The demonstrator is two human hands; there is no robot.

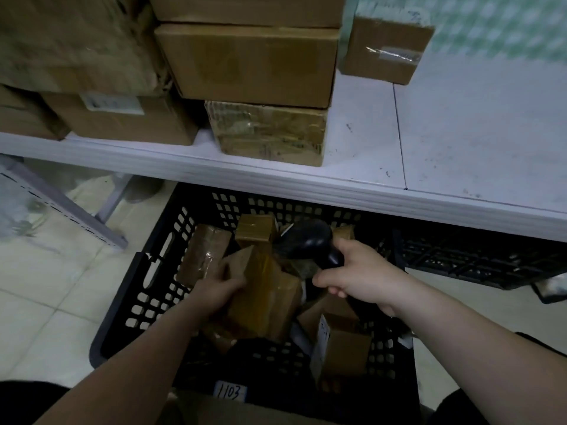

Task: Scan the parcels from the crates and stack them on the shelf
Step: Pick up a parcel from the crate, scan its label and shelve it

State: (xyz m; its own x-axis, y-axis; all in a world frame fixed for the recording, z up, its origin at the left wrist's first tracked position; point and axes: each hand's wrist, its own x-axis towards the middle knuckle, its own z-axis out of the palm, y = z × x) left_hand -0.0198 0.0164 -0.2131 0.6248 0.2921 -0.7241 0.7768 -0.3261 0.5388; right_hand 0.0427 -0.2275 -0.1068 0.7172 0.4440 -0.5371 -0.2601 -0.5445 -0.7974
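— Fingers [234, 283] of my left hand [214, 291] are curling over the left edge of a tape-wrapped brown parcel [267, 299], gripping it; the thumb is hiding from me.

— Where is that parcel lying?

— It is leaning among other parcels in the black plastic crate [153, 271], its long axis running roughly away from me, towards the white shelf [429, 148].

— And your other hand?

— My right hand [362, 277] is wrapping its fingers tightly round the handle of a black barcode scanner [310, 240]. The scanner's head is hovering just right of the parcel's far end.

— What is the coming move turning on?

— I am judging that the parcel's label, which I cannot see, needs turning rightwards to face the scanner, and the left hand is the one holding it. Bare shelf is lying up and to the right, beside stacked cardboard boxes [251, 65].
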